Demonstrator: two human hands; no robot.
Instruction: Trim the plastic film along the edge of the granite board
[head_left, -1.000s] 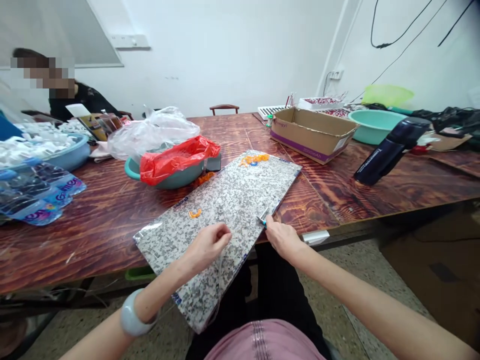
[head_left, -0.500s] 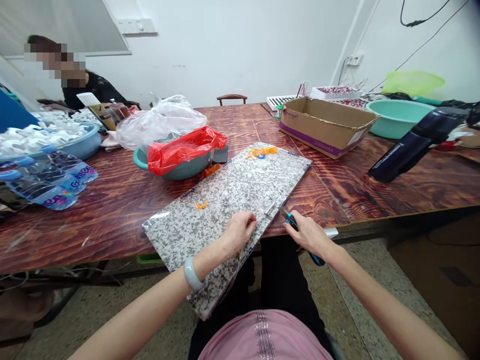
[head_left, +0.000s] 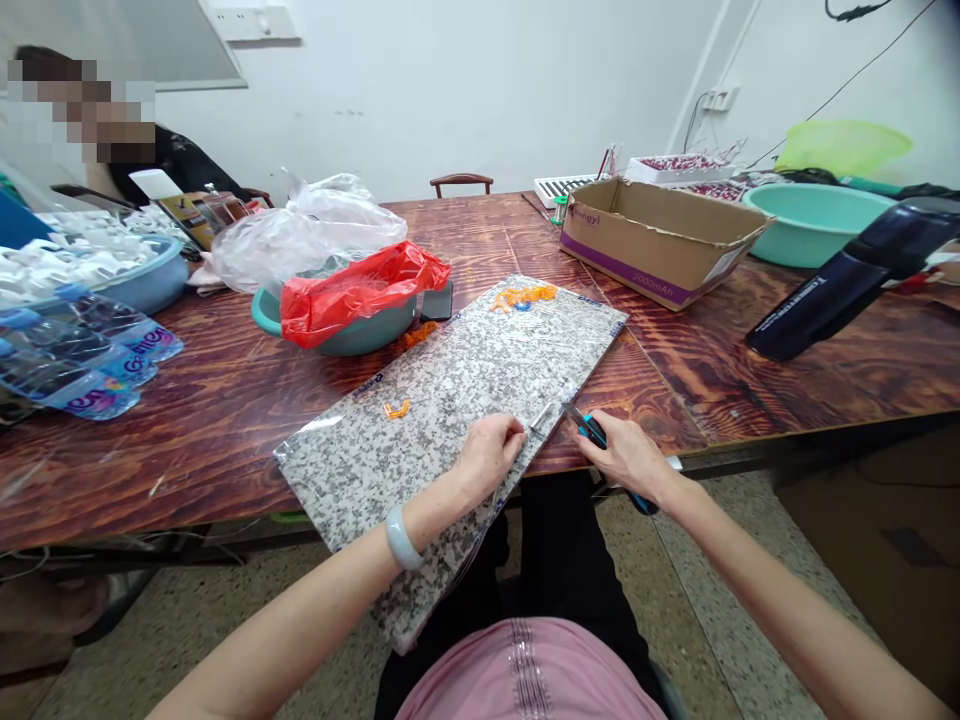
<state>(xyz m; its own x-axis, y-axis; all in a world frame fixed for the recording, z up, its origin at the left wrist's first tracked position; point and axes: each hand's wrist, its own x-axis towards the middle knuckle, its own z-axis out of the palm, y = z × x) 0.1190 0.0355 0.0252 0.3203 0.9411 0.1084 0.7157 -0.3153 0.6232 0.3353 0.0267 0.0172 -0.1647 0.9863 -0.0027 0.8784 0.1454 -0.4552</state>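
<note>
My right hand (head_left: 626, 455) is wrapped round a black-and-blue utility knife (head_left: 592, 430), its grey metal tip pointing at the near right edge of the speckled stone-look board (head_left: 442, 370). My left hand (head_left: 491, 455) rests over the board with thumb and fingers pinched together. What it pinches, if anything, is too small to make out. Just beyond its fingertips lies a thin silvery rod (head_left: 541, 416). A small orange U-shaped piece (head_left: 397, 409) sits on the board's left part. More orange pieces (head_left: 532, 294) are heaped at the far end, with a bit of blue beside them.
A green basin (head_left: 360, 335) with a red bag stands behind the board. Water bottles (head_left: 112, 350) lie left. A cardboard box (head_left: 660, 250), a turquoise basin (head_left: 817, 225) and a dark flask (head_left: 840, 285) stand right. A person in black (head_left: 187, 165) sits far left.
My left hand has moved slightly to the right, nearer the silvery rod. My right hand still grips the knife, its tip now closer to the rod. The view has shifted a little.
</note>
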